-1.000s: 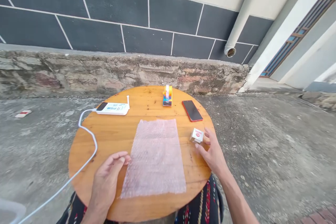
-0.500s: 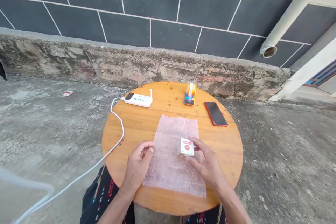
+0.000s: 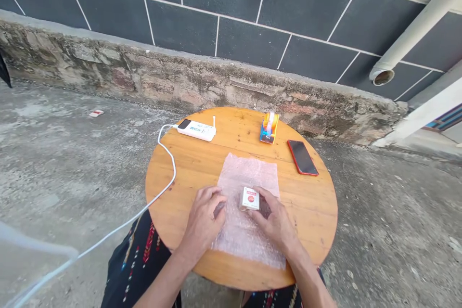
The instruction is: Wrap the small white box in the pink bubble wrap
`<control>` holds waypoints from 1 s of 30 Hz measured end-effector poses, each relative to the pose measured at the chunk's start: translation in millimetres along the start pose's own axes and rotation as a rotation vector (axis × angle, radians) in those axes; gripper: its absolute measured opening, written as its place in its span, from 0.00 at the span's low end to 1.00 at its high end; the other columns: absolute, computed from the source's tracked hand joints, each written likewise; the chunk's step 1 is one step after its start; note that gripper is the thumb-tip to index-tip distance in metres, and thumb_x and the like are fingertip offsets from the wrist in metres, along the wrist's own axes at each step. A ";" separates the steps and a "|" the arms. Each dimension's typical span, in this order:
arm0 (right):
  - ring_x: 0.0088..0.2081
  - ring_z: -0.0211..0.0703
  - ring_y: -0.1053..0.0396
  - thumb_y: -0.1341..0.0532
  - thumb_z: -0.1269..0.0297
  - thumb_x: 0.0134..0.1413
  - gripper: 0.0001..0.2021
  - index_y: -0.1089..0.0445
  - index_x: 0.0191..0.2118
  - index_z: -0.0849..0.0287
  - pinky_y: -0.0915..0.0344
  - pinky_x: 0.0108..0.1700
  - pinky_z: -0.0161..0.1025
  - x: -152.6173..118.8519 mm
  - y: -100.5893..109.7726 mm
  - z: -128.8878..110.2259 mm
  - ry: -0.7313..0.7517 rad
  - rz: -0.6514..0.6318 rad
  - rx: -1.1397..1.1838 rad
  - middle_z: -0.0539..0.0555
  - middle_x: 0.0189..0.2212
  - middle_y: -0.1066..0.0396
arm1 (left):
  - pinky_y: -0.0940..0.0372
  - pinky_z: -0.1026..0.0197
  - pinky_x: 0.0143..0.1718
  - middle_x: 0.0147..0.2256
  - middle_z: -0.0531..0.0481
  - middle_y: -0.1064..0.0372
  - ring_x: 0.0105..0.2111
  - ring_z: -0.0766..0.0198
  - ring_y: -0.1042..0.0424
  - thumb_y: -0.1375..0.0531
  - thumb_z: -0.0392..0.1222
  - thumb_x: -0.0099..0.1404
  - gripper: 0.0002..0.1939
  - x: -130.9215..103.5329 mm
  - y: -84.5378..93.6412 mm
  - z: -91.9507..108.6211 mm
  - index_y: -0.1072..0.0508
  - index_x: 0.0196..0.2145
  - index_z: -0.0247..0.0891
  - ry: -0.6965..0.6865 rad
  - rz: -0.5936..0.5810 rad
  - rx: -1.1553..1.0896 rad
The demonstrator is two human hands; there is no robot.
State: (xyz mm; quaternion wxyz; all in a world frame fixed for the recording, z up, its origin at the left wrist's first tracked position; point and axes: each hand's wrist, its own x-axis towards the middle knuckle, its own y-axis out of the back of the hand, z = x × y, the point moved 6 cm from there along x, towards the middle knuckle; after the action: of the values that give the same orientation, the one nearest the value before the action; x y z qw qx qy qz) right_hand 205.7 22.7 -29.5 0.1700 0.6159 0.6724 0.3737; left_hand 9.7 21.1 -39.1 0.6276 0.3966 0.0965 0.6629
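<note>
A small white box [image 3: 250,198] with red print on its top is over the middle of a pinkish sheet of bubble wrap [image 3: 249,173]. My right hand [image 3: 276,219] grips the box from its right side, thumb at the near edge and forefinger at the far edge. Over the left edge of the sheet is my left hand [image 3: 206,214], its fingers curved and apart, nothing in them. A gap of bubble wrap separates it from the box. Whether the box rests fully on the sheet is hard to tell.
The round wooden table [image 3: 173,211] carries a white power bank [image 3: 197,130] with a white cable [image 3: 173,163] running off to the left. A yellow and blue tape dispenser [image 3: 269,127] stands at the back. At the right lies a red-edged phone [image 3: 302,157]. A stone-based wall [image 3: 202,82] rises behind.
My left hand has moved right, over the edge of the bubble wrap, and its fingers have spread. The box, held in my right hand, has shifted slightly left over the sheet. The view has tilted.
</note>
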 end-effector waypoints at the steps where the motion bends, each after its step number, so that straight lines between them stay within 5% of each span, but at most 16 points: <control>1: 0.51 0.49 0.33 0.37 0.67 0.50 0.26 0.39 0.56 0.51 0.37 0.52 0.47 -0.1 -0.2 0.2 0.003 0.007 0.005 0.53 0.52 0.31 | 0.38 0.49 0.51 0.45 0.46 0.33 0.49 0.53 0.37 0.43 0.27 0.55 0.12 0.0 -0.1 0.2 0.27 0.34 0.40 -0.001 -0.001 0.004; 12: 0.53 0.49 0.35 0.37 0.70 0.50 0.28 0.41 0.57 0.52 0.39 0.53 0.48 2.7 1.3 -8.3 0.079 -0.010 -0.027 0.54 0.53 0.33 | 0.38 0.49 0.50 0.44 0.46 0.32 0.48 0.53 0.37 0.43 0.29 0.56 0.10 0.1 2.1 3.7 0.26 0.34 0.39 -0.018 -0.009 0.039; 16: 0.55 0.52 0.38 0.36 0.65 0.52 0.31 0.47 0.61 0.54 0.40 0.54 0.50 -12.9 24.0 -16.5 0.091 0.085 -0.058 0.59 0.56 0.39 | 0.38 0.49 0.50 0.44 0.46 0.32 0.48 0.53 0.37 0.43 0.29 0.56 0.10 0.6 2.7 2.8 0.26 0.34 0.39 -0.018 0.002 0.024; 19: 0.44 0.47 0.32 0.40 0.65 0.58 0.19 0.40 0.55 0.53 0.35 0.46 0.46 -41.3 41.8 -33.4 0.098 0.153 -0.095 0.56 0.45 0.32 | 0.38 0.50 0.50 0.44 0.47 0.32 0.48 0.54 0.36 0.43 0.30 0.57 0.10 0.3 3.2 1.7 0.26 0.35 0.40 -0.009 0.007 -0.001; 23: 0.40 0.49 0.33 0.40 0.70 0.55 0.10 0.33 0.44 0.54 0.37 0.42 0.46 -76.3 16.2 -60.9 0.249 -0.099 -0.249 0.55 0.42 0.30 | 0.38 0.50 0.50 0.44 0.47 0.31 0.48 0.55 0.36 0.45 0.31 0.59 0.10 -1.1 4.6 1.2 0.26 0.34 0.40 0.005 0.019 -0.020; 30: 0.33 0.47 0.35 0.48 0.79 0.56 0.10 0.33 0.34 0.60 0.42 0.37 0.45 -83.4 -18.6 -56.7 0.360 0.012 -0.469 0.56 0.34 0.29 | 0.37 0.52 0.51 0.43 0.47 0.31 0.47 0.57 0.34 0.47 0.31 0.60 0.10 -2.9 9.8 -0.6 0.27 0.35 0.40 0.028 0.078 -0.097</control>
State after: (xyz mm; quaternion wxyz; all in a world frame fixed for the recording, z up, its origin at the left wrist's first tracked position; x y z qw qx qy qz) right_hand 168.8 -72.8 -24.5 0.1833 0.4875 0.5833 0.6233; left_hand 1.6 16.7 -34.6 0.6184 0.3598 0.0574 0.6962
